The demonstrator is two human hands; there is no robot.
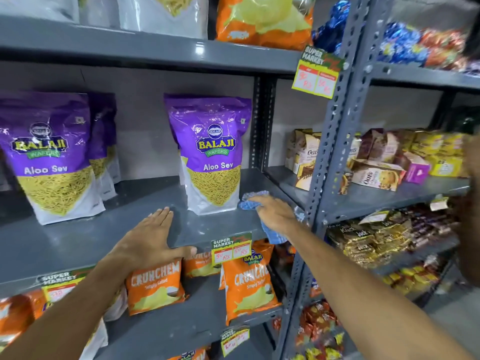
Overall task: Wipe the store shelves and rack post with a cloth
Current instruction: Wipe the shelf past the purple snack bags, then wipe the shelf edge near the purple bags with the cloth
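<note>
A blue checked cloth (253, 198) lies on the grey middle shelf (85, 237) near its right end, beside a purple Aloo Sev bag (211, 154). My right hand (275, 213) presses down on the cloth, part of which hangs over the shelf's front edge. My left hand (149, 236) rests flat on the same shelf, fingers spread, thumb hooked over the front lip, holding nothing. The perforated grey rack post (335, 131) stands just right of my right hand.
More purple Aloo Sev bags (52, 157) stand at the shelf's left. Orange Crunchem packets (155, 284) fill the shelf below. Price tags (231, 252) hang on shelf edges. Biscuit boxes (376, 165) and wrapped snacks crowd the right-hand rack.
</note>
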